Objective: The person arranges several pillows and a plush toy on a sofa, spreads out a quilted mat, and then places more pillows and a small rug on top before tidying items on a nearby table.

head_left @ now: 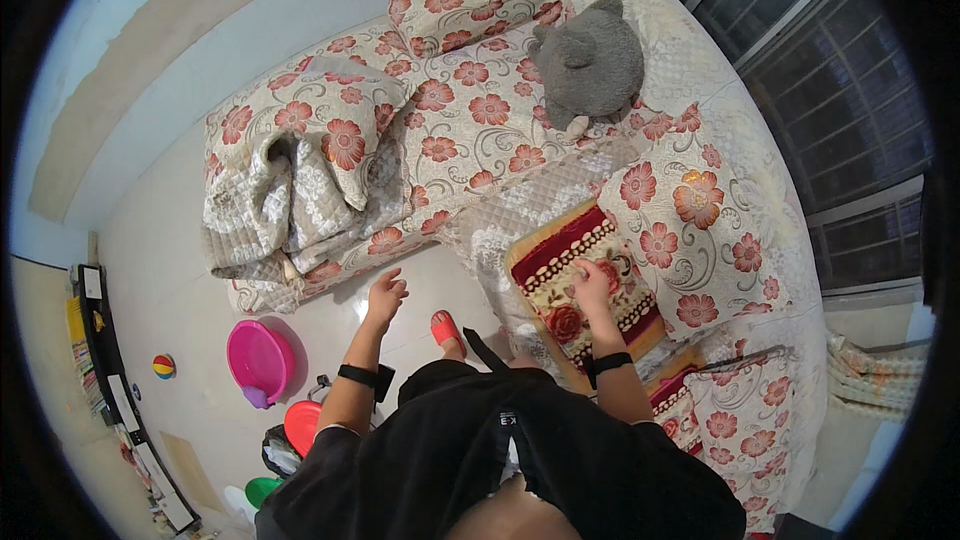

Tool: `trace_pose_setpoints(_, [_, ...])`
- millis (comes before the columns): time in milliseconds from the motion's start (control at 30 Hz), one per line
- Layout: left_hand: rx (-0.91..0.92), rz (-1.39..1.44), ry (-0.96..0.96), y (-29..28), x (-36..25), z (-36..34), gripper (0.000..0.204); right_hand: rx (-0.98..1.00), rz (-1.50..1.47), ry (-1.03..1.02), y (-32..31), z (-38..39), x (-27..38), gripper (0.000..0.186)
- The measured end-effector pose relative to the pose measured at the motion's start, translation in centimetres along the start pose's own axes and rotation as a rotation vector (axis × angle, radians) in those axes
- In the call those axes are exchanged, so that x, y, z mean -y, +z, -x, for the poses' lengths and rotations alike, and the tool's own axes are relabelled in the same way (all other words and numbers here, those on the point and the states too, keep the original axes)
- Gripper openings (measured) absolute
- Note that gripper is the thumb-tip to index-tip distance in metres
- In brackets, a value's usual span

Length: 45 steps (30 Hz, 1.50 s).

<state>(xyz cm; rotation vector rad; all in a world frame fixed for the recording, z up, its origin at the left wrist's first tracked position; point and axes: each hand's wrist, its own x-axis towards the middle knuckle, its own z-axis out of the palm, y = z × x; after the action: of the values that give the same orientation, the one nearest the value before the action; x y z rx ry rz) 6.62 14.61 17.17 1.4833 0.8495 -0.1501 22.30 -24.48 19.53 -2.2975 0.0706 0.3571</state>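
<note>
My left hand (386, 296) hangs in the air over the tiled floor beside the sofa, fingers apart and holding nothing. My right hand (592, 285) is above a cushion with a red, cream and brown rose pattern (565, 325), its fingers loosely bent and apart; whether it touches the fabric is unclear. A floral cushion (698, 202) lies just right of it, on a quilted beige cover (485, 218). A floral-covered sofa (468, 100) stretches behind, with a rumpled quilt (245, 225) and floral pillow (335, 130) at its left and a grey plush toy (590, 70) at its right.
At the lower left stand a pink basin (245, 355), a red basin (302, 430), a green basin (260, 490) and a striped ball (163, 366). A low shelf unit (125, 400) runs along the left wall. Barred windows (810, 90) are at the right.
</note>
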Motion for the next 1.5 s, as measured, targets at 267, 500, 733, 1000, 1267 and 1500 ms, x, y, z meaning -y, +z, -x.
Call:
trace_pose_setpoints(267, [0.029, -0.014, 0.010, -0.2, -3.1, -5.6, 0.045, -0.042, -0.092, -0.024, -1.6, -1.7, 2.2, 0.025])
trace_pose_setpoints(500, [0.147, -0.081, 0.144, 11.0, -14.9, -9.2, 0.042, -0.140, -0.244, 0.049, -3.2, -10.0, -2.3, 0.023])
trace_pose_setpoints(733, [0.185, -0.155, 0.324, 22.4, -23.1, -16.7, 0.040, -0.157, -0.209, -0.048, -8.0, -23.8, 2.0, 0.031])
trace_pose_setpoints(1000, [0.316, -0.466, 0.519, 31.2, -28.3, -26.2, 0.045, -0.121, -0.480, 0.104, -11.3, -33.2, 8.3, 0.037])
trace_pose_setpoints(1267, [0.038, -0.754, 0.907, 40.7, -45.1, -46.2, 0.092, -0.156, -0.403, 0.073, -9.4, -37.6, 13.4, 0.035])
trace_pose_setpoints(1500, [0.174, -0.902, 0.555, 45.1, -50.7, -52.0, 0.093, -0.319, -0.442, 0.106, -6.6, -37.7, 11.1, 0.027])
